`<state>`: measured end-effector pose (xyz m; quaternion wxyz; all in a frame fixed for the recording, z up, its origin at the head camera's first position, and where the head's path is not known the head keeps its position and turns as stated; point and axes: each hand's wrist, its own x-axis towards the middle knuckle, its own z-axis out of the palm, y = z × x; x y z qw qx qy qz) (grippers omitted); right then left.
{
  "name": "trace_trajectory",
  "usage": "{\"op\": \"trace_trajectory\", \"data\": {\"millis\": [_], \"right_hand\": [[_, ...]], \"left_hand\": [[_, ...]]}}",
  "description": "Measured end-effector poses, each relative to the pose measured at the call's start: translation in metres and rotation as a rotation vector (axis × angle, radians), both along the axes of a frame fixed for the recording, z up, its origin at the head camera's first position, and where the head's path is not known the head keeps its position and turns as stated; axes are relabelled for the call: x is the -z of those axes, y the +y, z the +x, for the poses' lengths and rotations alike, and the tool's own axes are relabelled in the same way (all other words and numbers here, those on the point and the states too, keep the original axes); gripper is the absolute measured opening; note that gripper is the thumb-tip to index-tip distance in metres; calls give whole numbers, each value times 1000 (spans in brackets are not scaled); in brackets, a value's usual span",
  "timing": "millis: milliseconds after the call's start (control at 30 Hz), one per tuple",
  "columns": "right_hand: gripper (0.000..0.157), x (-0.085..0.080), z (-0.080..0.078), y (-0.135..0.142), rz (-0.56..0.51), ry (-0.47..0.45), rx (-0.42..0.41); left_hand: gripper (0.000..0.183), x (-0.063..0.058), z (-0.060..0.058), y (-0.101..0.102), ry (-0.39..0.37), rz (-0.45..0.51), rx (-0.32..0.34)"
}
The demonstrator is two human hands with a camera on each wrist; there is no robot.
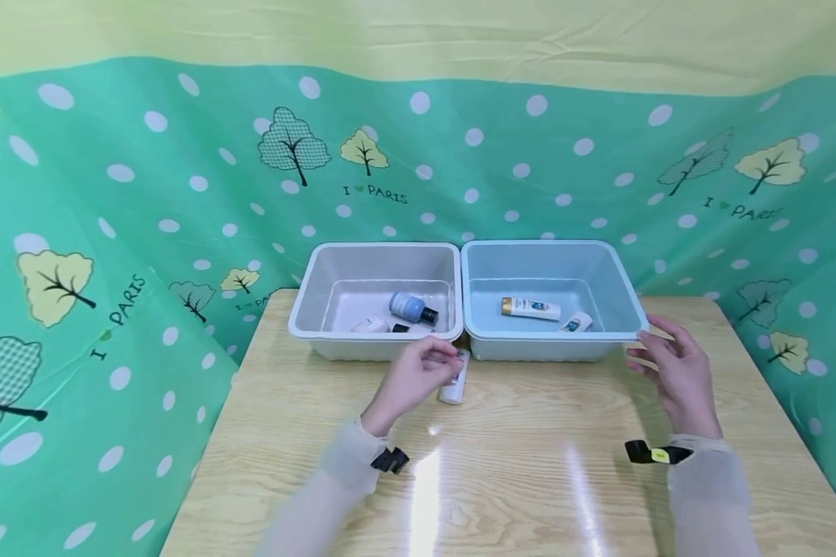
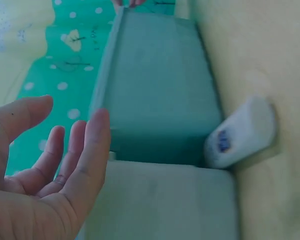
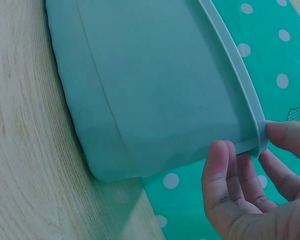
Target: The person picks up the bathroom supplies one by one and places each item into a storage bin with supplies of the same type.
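My left hand (image 1: 418,375) hovers before the gap between the two bins, holding nothing; the left wrist view shows its fingers loosely bent and apart from the thumb. Beneath it in the head view, a white bottle (image 1: 451,393) with a dark label mark lies on the table, partly hidden by the hand. My right hand (image 1: 683,375) grips the rim at the near right corner of the light blue plastic bin (image 1: 543,350), thumb on the rim and fingers below it. Inside that bin lie a white tube with a gold cap (image 1: 532,309) and a small white container (image 1: 577,322).
To the left, side by side with the blue bin, stands a grey bin (image 1: 341,348). It holds a blue bottle (image 1: 407,307) with a black cap and some white items (image 1: 371,324). A patterned green curtain (image 1: 474,162) hangs behind the wooden table (image 1: 529,433).
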<state>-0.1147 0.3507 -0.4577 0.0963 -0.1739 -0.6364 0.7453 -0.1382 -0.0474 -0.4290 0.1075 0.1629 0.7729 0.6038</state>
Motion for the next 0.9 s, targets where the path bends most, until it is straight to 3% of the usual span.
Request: {"op": "trace_trajectory", "data": {"millis": [167,367,633,767,900], "right_hand": [[58,-1,1,1,-7,-2,2],[57,-1,0,0,-15,-1,6],[58,0,0,1,-11,2,6],[55,0,0,1,1,1,14],[57,0,-1,1,2,-3,12]], "left_hand": [[34,46,-6,-2,-43,-81,-93],[42,83,-13,-1,-119,-190,-152],[52,101,-18,6,-98,-314,-188],[59,103,-16,12,-26,-421,-191],[54,104,-14,18,50,-485,-184]]}}
